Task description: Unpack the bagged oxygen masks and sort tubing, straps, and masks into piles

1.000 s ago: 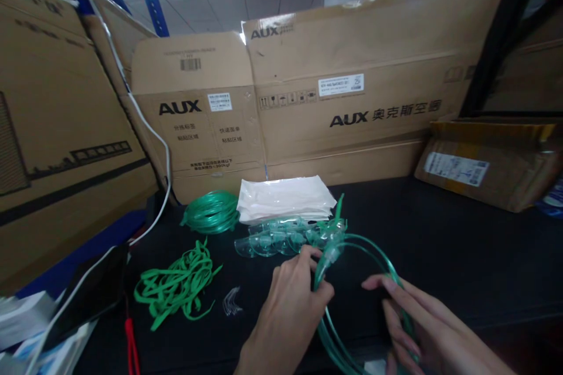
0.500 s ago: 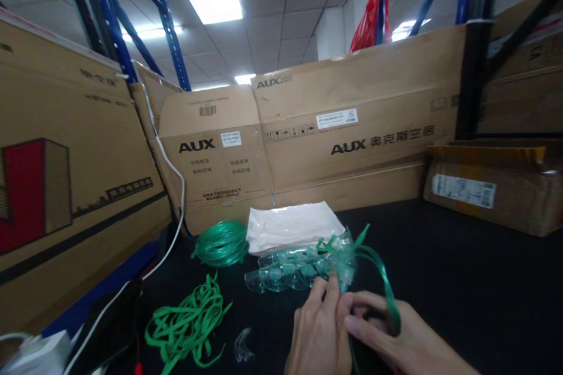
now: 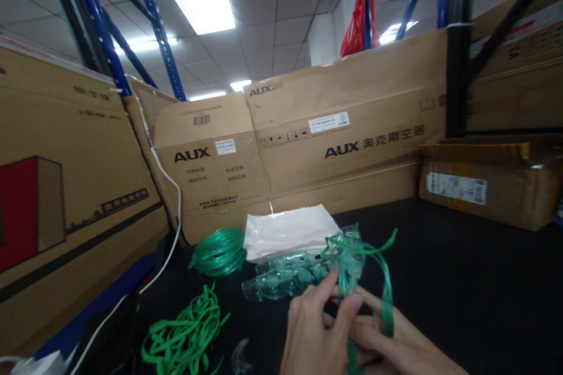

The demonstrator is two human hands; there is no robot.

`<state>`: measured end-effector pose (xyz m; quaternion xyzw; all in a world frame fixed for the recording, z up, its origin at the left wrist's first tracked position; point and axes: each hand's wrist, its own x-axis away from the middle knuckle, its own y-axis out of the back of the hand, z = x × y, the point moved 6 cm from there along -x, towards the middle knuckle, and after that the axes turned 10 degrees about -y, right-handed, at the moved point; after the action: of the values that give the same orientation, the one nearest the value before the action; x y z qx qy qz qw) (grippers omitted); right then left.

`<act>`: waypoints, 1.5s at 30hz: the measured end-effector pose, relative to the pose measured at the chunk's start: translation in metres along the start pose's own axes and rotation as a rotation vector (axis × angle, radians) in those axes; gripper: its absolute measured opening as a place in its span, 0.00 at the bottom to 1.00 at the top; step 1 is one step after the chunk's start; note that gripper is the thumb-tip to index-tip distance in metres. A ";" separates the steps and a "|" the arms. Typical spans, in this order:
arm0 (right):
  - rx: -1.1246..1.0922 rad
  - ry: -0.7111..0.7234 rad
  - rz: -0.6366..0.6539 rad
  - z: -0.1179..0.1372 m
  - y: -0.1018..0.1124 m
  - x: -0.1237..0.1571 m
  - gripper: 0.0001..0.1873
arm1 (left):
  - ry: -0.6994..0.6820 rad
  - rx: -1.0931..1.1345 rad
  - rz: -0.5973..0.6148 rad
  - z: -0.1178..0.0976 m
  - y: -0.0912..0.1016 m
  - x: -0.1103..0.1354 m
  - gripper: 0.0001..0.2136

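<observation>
My left hand (image 3: 314, 334) and my right hand (image 3: 391, 343) meet low in the middle of the view. Both pinch a clear green mask (image 3: 349, 255) where its green tube runs down between my fingers. A green strap (image 3: 386, 293) loops from the mask over my right hand. Just behind lies a row of clear masks (image 3: 281, 278) on the black table (image 3: 475, 281).
A pile of green straps (image 3: 185, 334) and a coil of green tubing (image 3: 219, 252) lie at the left. A stack of white bags (image 3: 288, 231) sits behind the masks. Cardboard boxes (image 3: 308, 140) wall the back and left; a brown parcel (image 3: 484, 184) stands at right.
My hands have come together on the mask and lifted it. The view has tilted upward, showing more ceiling.
</observation>
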<state>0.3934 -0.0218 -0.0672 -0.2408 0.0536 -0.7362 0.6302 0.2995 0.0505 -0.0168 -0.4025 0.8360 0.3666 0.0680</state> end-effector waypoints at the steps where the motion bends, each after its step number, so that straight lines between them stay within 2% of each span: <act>1: -0.035 0.009 -0.018 0.005 0.004 0.001 0.42 | -0.031 -0.048 0.022 -0.007 0.003 -0.004 0.20; 5: -0.120 0.105 -0.086 0.032 0.035 0.000 0.44 | -0.158 -0.316 0.054 -0.032 0.021 -0.037 0.16; 7: -0.149 0.169 -0.173 0.041 0.059 -0.004 0.41 | -0.156 -0.504 0.090 -0.034 0.025 -0.065 0.17; 9: -0.190 0.210 -0.251 0.042 0.082 -0.008 0.38 | -0.092 -0.669 0.098 -0.027 0.024 -0.100 0.18; 12: -0.248 0.219 -0.299 0.035 0.100 -0.010 0.34 | 0.004 -0.779 0.114 -0.012 0.008 -0.150 0.21; 14: -0.246 0.211 -0.290 0.032 0.101 -0.008 0.35 | 0.074 -0.837 0.159 -0.002 -0.009 -0.176 0.24; 17: -0.198 0.186 -0.271 0.034 0.092 0.000 0.37 | 0.162 -0.897 0.253 0.010 -0.035 -0.199 0.26; 19: -0.184 0.171 -0.280 0.037 0.088 0.004 0.36 | 0.206 -0.929 0.311 0.016 -0.046 -0.207 0.23; 22: -0.187 0.175 -0.282 0.040 0.086 0.007 0.35 | 0.240 -0.964 0.363 0.023 -0.054 -0.211 0.18; 27: -0.183 0.186 -0.273 0.040 0.088 0.005 0.37 | 0.261 -0.988 0.388 0.030 -0.056 -0.214 0.17; 32: -0.184 0.183 -0.261 0.036 0.090 0.001 0.40 | 0.289 -0.979 0.417 0.032 -0.067 -0.215 0.16; 39: -0.187 0.183 -0.237 0.033 0.093 -0.006 0.43 | 0.228 -0.961 0.386 0.030 -0.069 -0.218 0.15; 45: -0.162 0.164 -0.253 0.039 0.086 0.005 0.42 | 0.178 -0.962 0.376 0.030 -0.073 -0.216 0.14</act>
<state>0.4870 -0.0348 -0.0649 -0.2350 0.1334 -0.8199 0.5047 0.4906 0.1754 0.0086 -0.2608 0.6336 0.6793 -0.2630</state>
